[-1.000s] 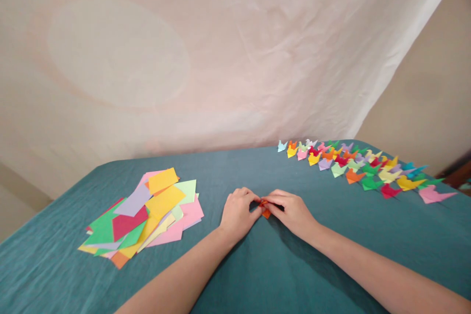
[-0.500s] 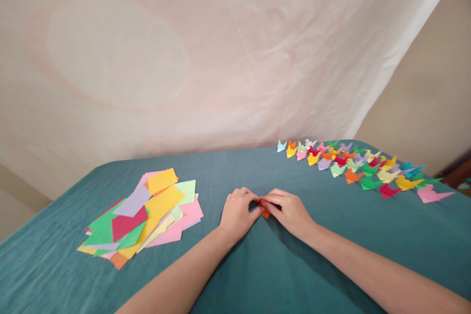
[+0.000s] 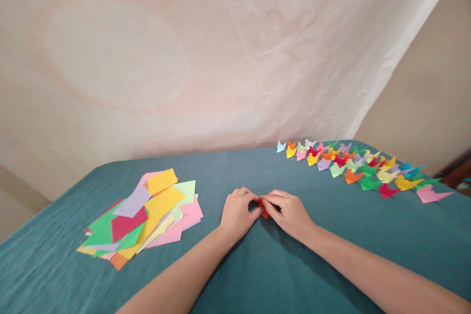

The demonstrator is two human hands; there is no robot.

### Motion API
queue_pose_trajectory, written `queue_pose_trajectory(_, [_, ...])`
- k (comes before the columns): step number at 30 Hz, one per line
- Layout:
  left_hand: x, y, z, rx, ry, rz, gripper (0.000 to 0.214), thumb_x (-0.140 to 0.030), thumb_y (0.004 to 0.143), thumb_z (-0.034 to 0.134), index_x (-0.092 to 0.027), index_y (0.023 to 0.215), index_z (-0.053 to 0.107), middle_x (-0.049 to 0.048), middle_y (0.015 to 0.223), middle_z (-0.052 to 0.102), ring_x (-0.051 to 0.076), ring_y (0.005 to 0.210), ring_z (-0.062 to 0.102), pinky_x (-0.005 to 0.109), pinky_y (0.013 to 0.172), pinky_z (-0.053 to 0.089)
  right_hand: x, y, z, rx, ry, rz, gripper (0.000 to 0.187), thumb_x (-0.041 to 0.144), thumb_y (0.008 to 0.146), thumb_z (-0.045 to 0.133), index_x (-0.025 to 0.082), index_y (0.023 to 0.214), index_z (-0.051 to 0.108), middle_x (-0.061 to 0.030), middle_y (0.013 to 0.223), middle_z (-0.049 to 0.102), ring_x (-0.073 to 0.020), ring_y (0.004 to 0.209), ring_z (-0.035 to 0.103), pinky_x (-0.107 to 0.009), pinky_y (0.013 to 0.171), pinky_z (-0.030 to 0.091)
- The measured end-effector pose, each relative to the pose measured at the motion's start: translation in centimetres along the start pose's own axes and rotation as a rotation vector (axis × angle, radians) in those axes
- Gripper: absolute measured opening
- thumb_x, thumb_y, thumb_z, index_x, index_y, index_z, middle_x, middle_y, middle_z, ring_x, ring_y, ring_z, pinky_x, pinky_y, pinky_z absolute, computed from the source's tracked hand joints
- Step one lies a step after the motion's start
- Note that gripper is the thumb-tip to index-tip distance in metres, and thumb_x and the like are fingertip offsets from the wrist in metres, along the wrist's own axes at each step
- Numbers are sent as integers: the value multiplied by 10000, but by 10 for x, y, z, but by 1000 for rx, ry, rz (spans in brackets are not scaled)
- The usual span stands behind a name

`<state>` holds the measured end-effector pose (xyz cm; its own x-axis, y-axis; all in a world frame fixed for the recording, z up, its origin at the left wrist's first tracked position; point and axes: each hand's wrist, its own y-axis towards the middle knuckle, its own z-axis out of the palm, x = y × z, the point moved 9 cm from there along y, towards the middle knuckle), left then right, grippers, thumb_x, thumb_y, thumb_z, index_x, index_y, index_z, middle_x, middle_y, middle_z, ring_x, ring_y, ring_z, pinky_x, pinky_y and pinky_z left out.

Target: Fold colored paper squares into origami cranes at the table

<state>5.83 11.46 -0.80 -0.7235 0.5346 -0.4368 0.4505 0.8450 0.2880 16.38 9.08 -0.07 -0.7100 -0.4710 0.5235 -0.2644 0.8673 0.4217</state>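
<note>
A small orange folded paper piece (image 3: 264, 213) lies on the teal tablecloth (image 3: 257, 274) between my two hands. My left hand (image 3: 237, 213) is curled, its fingertips pinching the left side of the paper. My right hand (image 3: 289, 211) is curled over the paper's right side, its fingers pressed on it. Most of the paper is hidden under my fingers. A loose pile of coloured paper squares (image 3: 142, 213) lies to the left of my left hand.
Several finished coloured paper birds (image 3: 353, 164) stand in rows at the back right of the table, with a larger pink one (image 3: 432, 195) at the right end. A pale cloth backdrop (image 3: 184, 59) hangs behind the table.
My right hand has shifted slightly left over the orange paper, covering more of it. The left hand has barely moved.
</note>
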Motion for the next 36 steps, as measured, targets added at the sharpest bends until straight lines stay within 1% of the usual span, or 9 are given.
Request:
queue_pose_trajectory(5, [0, -1, 0, 4, 2, -6, 125, -294, 784, 596, -233, 874, 659, 20, 902, 599, 193, 894, 538, 301, 780, 412, 2, 0, -1, -3, -3, 1, 262, 233, 895, 442, 243, 829, 696, -19, 841, 665, -150, 766, 607, -252, 736, 456])
queue_pose_trajectory(12, [-1, 0, 0, -3, -3, 4, 133, -304, 807, 568, -230, 871, 659, 21, 894, 603, 193, 885, 537, 305, 781, 410, 2, -1, -2, -6, -15, -1, 269, 285, 910, 428, 248, 917, 694, -26, 846, 669, -156, 770, 608, -265, 749, 461])
queue_pose_trajectory(16, [2, -1, 1, -1, -10, 4, 129, -290, 782, 598, -230, 881, 656, 20, 916, 606, 197, 898, 534, 306, 781, 410, 2, -2, -1, -9, -33, -6, 222, 334, 875, 504, 247, 966, 687, -32, 880, 671, -167, 789, 610, -274, 768, 462])
queue_pose_trajectory(20, [4, -1, 1, -9, -17, 0, 120, -246, 753, 621, -231, 867, 657, 14, 910, 606, 193, 897, 533, 305, 790, 410, 1, -2, 0, -32, -68, 19, 202, 358, 837, 564, 241, 941, 691, -33, 875, 668, -176, 794, 608, -280, 770, 460])
queue_pose_trajectory(24, [3, -1, 1, -9, -13, -7, 139, -212, 744, 610, -236, 870, 664, 14, 906, 605, 194, 904, 532, 304, 791, 412, -1, -1, 1, -43, -72, 39, 179, 339, 844, 552, 240, 887, 695, -29, 828, 663, -171, 751, 604, -276, 729, 464])
queue_pose_trajectory(27, [2, -1, 0, -3, -15, -16, 147, -217, 756, 591, -238, 880, 668, 18, 913, 608, 197, 908, 534, 308, 790, 414, -1, -1, 2, -43, -68, 35, 183, 307, 857, 525, 240, 875, 695, -29, 816, 661, -167, 734, 603, -274, 712, 466])
queue_pose_trajectory(31, [1, -1, -1, 4, -32, -14, 145, -234, 768, 582, -235, 881, 674, 24, 912, 614, 200, 911, 540, 313, 799, 418, -1, -1, 2, -41, -64, 22, 186, 270, 858, 512, 240, 904, 690, -31, 813, 660, -171, 743, 603, -276, 715, 470])
queue_pose_trajectory(36, [1, -2, -1, -9, -78, 1, 135, -236, 772, 595, -242, 878, 679, 11, 906, 626, 189, 899, 551, 302, 809, 420, 1, -1, 2, -17, -51, 10, 202, 242, 869, 482, 234, 856, 684, -32, 811, 660, -172, 754, 603, -278, 723, 469])
